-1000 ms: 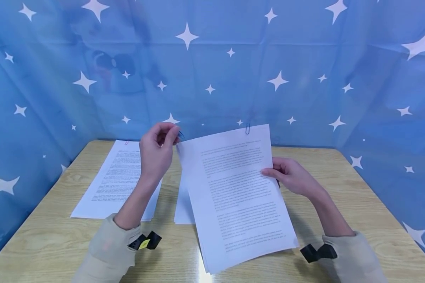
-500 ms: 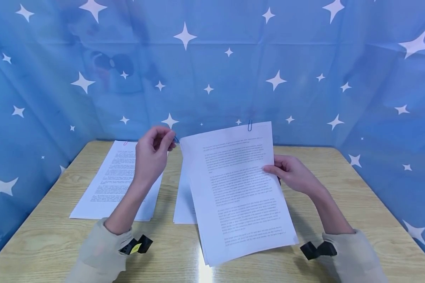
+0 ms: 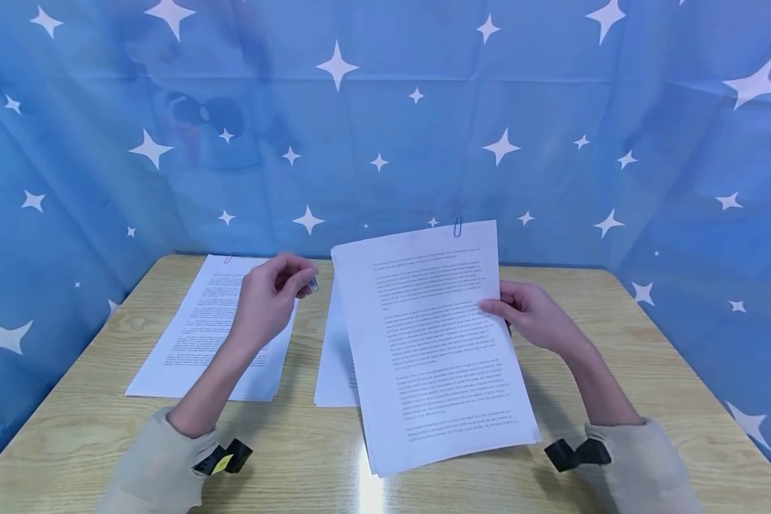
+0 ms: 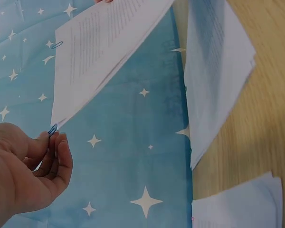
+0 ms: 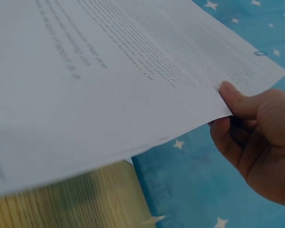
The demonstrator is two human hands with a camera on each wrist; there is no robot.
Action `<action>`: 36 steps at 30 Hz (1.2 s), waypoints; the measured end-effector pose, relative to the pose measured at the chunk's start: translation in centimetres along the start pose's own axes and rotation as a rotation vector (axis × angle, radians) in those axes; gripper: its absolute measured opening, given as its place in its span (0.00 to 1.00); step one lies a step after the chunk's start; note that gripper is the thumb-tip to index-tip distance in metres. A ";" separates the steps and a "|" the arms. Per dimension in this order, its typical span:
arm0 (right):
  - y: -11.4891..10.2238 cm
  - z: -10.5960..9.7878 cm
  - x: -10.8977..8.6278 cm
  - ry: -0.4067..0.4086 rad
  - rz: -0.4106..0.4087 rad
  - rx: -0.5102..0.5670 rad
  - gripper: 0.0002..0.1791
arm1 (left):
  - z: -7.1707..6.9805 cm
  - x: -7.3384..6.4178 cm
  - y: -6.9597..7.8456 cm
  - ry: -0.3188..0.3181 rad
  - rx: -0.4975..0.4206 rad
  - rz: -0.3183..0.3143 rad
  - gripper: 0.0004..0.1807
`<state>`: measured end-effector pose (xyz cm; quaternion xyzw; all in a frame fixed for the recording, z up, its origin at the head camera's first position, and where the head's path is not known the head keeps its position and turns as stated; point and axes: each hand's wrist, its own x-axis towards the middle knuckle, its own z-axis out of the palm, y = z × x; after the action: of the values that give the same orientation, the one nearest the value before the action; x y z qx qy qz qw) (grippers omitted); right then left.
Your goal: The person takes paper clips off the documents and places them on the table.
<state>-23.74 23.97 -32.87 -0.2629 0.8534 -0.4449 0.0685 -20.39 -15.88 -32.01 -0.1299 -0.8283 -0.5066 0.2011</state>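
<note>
My left hand (image 3: 266, 303) pinches a small blue paper clip (image 3: 313, 284) between thumb and index finger. In the head view this clip is left of the raised paper sheets (image 3: 437, 343); in the left wrist view the clip (image 4: 52, 129) overlaps their corner. My right hand (image 3: 536, 318) grips those printed sheets by the right edge, thumb in front and fingers behind. They stand tilted above the table. Another blue paper clip (image 3: 457, 227) sits on their top edge, toward the right. In the right wrist view the thumb (image 5: 232, 97) presses the page.
On the left of the wooden table (image 3: 642, 357) lies a printed stack (image 3: 193, 321) with a pink paper clip (image 3: 228, 260) at its top. More paper (image 3: 334, 364) lies partly hidden behind the raised sheets. A blue star-patterned curtain (image 3: 385, 121) stands behind and at both sides.
My left hand has moved left and down, away from the sheets' top left corner, with the paper clip still pinched. The raised sheets have shifted slightly up and right with my right hand.
</note>
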 end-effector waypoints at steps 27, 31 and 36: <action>0.1 -0.1 0.0 0.018 0.009 0.007 0.15 | -0.8 -2.0 -5.0 -0.279 0.155 -0.171 0.04; 0.1 0.0 0.0 0.019 0.007 0.010 0.15 | -0.4 -2.1 -5.5 -0.305 0.142 -0.176 0.03; 0.2 0.0 0.0 0.018 0.009 0.013 0.15 | 0.2 -2.1 -6.1 -0.333 0.171 -0.171 0.04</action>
<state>-23.83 24.07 -32.98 -0.2546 0.8522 -0.4526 0.0645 -21.12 -18.48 -37.91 -0.1237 -0.8982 -0.4210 0.0279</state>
